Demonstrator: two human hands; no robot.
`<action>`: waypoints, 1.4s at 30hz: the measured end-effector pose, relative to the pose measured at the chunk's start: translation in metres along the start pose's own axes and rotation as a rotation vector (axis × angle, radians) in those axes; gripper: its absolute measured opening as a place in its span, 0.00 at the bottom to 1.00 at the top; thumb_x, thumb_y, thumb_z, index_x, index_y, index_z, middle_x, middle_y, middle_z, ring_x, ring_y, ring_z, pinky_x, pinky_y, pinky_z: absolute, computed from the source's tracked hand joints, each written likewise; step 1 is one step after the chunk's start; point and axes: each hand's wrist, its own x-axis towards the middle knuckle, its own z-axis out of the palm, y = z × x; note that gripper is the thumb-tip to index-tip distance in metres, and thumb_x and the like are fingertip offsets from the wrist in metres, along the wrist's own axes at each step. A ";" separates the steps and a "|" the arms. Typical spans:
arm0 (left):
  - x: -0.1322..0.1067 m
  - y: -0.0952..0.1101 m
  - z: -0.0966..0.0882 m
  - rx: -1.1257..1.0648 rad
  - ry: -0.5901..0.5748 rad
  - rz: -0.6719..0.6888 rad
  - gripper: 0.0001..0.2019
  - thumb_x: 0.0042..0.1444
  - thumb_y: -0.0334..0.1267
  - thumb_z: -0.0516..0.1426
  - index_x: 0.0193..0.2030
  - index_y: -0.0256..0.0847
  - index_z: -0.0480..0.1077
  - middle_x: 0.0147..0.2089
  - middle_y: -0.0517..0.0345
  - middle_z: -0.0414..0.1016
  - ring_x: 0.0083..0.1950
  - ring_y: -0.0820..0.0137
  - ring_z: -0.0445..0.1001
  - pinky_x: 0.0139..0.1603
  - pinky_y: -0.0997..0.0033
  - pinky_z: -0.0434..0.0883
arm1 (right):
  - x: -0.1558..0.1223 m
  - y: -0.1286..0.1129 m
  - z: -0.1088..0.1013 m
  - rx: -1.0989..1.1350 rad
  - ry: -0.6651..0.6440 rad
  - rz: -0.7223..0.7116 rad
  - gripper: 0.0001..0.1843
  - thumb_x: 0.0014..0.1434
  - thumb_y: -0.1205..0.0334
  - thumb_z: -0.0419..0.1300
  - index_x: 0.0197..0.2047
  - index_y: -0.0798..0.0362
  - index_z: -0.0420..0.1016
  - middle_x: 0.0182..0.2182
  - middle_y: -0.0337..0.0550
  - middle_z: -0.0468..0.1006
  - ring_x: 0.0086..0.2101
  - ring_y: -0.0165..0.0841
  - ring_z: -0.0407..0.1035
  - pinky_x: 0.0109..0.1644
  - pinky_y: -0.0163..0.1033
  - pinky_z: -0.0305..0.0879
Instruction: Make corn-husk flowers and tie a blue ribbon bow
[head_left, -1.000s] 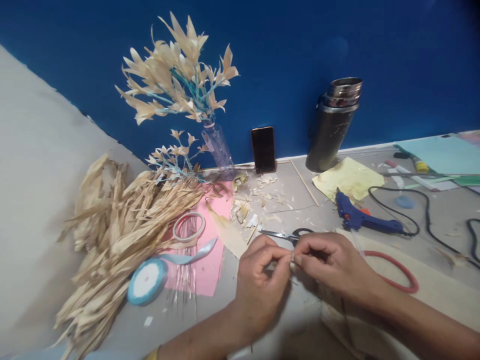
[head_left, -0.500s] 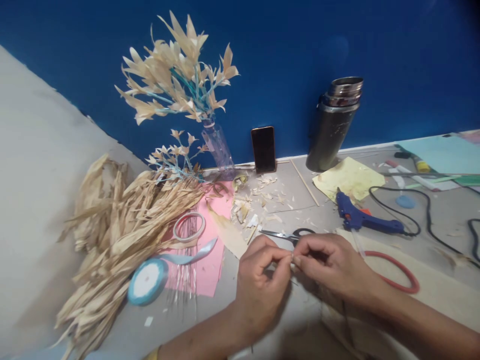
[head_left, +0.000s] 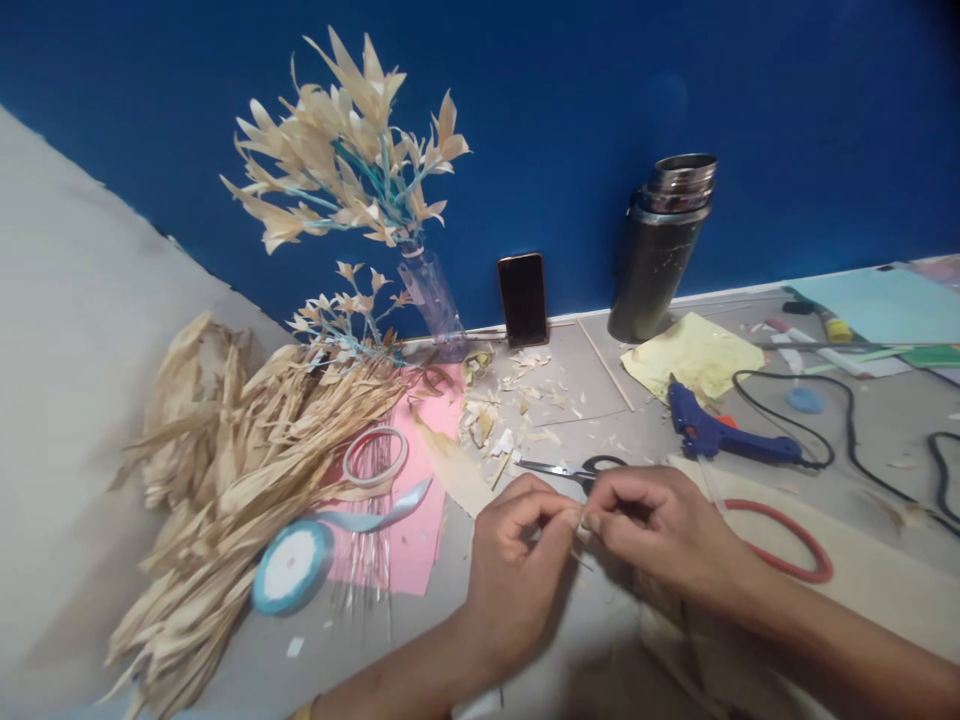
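My left hand [head_left: 517, 570] is closed in a pinch, its thumb and forefinger meeting the fingertips of my right hand [head_left: 652, 525], which pinches as well. A tiny pale piece [head_left: 583, 522] shows between the fingertips; its kind is too small to tell. From under the left thumb a thin wire-like stem [head_left: 583, 562] sticks out. Just beyond the hands lie black-handled scissors [head_left: 559, 469], their handles partly covered by my right hand. To the right, a blue glue gun [head_left: 701, 425] lies near a red ring [head_left: 817, 565].
Dried corn husks [head_left: 217, 480] are heaped at left, beside a blue ribbon spool [head_left: 291, 567], a tape roll [head_left: 375, 457] and pink paper [head_left: 427, 500]. A bottle [head_left: 433, 300] holding husk flowers [head_left: 352, 150], a phone [head_left: 523, 300] and a flask [head_left: 660, 260] stand by the wall.
The fingertips have shifted slightly against each other, and the thin stem shows more clearly below the left thumb. The whole view has moved a little; the other things lie as before.
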 end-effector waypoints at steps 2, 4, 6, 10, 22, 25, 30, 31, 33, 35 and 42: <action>0.001 0.000 -0.002 -0.002 -0.006 -0.003 0.08 0.58 0.29 0.60 0.29 0.40 0.78 0.28 0.59 0.74 0.32 0.71 0.72 0.33 0.74 0.68 | 0.000 0.001 0.000 -0.021 -0.002 -0.011 0.12 0.57 0.62 0.57 0.23 0.53 0.75 0.18 0.36 0.71 0.22 0.29 0.63 0.26 0.32 0.56; 0.002 0.000 -0.003 -0.002 0.000 -0.006 0.08 0.58 0.30 0.60 0.29 0.40 0.78 0.28 0.59 0.74 0.32 0.71 0.72 0.34 0.73 0.68 | 0.000 0.001 0.000 -0.057 -0.017 -0.028 0.13 0.59 0.61 0.57 0.25 0.53 0.77 0.20 0.36 0.73 0.23 0.29 0.65 0.27 0.32 0.57; 0.003 0.000 -0.004 -0.024 0.007 -0.037 0.08 0.57 0.30 0.60 0.29 0.40 0.78 0.29 0.58 0.74 0.33 0.71 0.72 0.35 0.72 0.68 | 0.000 0.002 0.000 -0.104 -0.023 -0.064 0.12 0.61 0.62 0.57 0.28 0.53 0.79 0.22 0.37 0.76 0.24 0.29 0.66 0.29 0.32 0.58; 0.005 -0.002 -0.005 -0.104 0.000 -0.172 0.08 0.56 0.30 0.60 0.26 0.40 0.77 0.28 0.58 0.74 0.33 0.70 0.72 0.36 0.72 0.67 | -0.001 0.003 0.001 -0.153 0.020 -0.119 0.10 0.60 0.63 0.58 0.31 0.52 0.80 0.22 0.36 0.76 0.23 0.28 0.65 0.28 0.32 0.57; -0.001 -0.002 0.001 -0.111 0.024 -0.143 0.09 0.59 0.34 0.59 0.29 0.39 0.78 0.30 0.57 0.74 0.35 0.69 0.71 0.38 0.70 0.66 | 0.000 0.001 0.004 -0.081 0.070 -0.073 0.10 0.57 0.62 0.58 0.28 0.52 0.78 0.20 0.36 0.75 0.21 0.28 0.64 0.25 0.31 0.57; 0.001 -0.003 0.001 -0.218 -0.016 -0.199 0.10 0.62 0.38 0.59 0.33 0.39 0.81 0.32 0.55 0.76 0.37 0.67 0.72 0.40 0.69 0.67 | -0.001 0.003 0.004 -0.119 0.112 -0.103 0.09 0.58 0.62 0.58 0.29 0.52 0.77 0.19 0.34 0.72 0.20 0.27 0.63 0.24 0.31 0.56; 0.000 -0.006 0.000 -0.243 -0.037 -0.233 0.11 0.63 0.38 0.58 0.39 0.41 0.83 0.35 0.53 0.77 0.39 0.66 0.72 0.42 0.67 0.67 | 0.000 0.008 0.005 -0.268 0.212 -0.214 0.08 0.58 0.67 0.57 0.29 0.52 0.77 0.18 0.33 0.71 0.19 0.26 0.63 0.25 0.32 0.56; -0.001 -0.007 0.000 -0.232 -0.042 -0.213 0.11 0.64 0.38 0.58 0.41 0.41 0.83 0.36 0.53 0.77 0.40 0.66 0.72 0.42 0.67 0.68 | 0.001 0.010 0.005 -0.293 0.225 -0.230 0.09 0.59 0.67 0.57 0.30 0.52 0.77 0.18 0.33 0.71 0.19 0.26 0.63 0.26 0.32 0.57; -0.004 -0.009 0.000 -0.191 -0.056 -0.153 0.12 0.66 0.38 0.56 0.46 0.43 0.83 0.39 0.53 0.76 0.41 0.66 0.72 0.43 0.67 0.68 | 0.001 0.012 0.005 -0.335 0.232 -0.257 0.10 0.60 0.67 0.56 0.30 0.53 0.76 0.19 0.33 0.72 0.20 0.27 0.64 0.27 0.32 0.57; -0.007 -0.010 0.001 -0.125 -0.075 -0.072 0.14 0.68 0.38 0.55 0.52 0.45 0.81 0.41 0.52 0.76 0.42 0.66 0.73 0.44 0.67 0.69 | 0.001 0.014 0.005 -0.361 0.223 -0.271 0.10 0.61 0.66 0.56 0.30 0.53 0.77 0.20 0.34 0.73 0.21 0.27 0.65 0.28 0.33 0.58; -0.012 -0.011 0.004 0.005 -0.098 0.120 0.17 0.70 0.35 0.51 0.59 0.46 0.77 0.41 0.52 0.73 0.43 0.67 0.72 0.44 0.68 0.70 | 0.000 0.012 0.006 -0.354 0.237 -0.270 0.11 0.61 0.67 0.55 0.29 0.52 0.76 0.20 0.35 0.74 0.21 0.28 0.66 0.27 0.33 0.58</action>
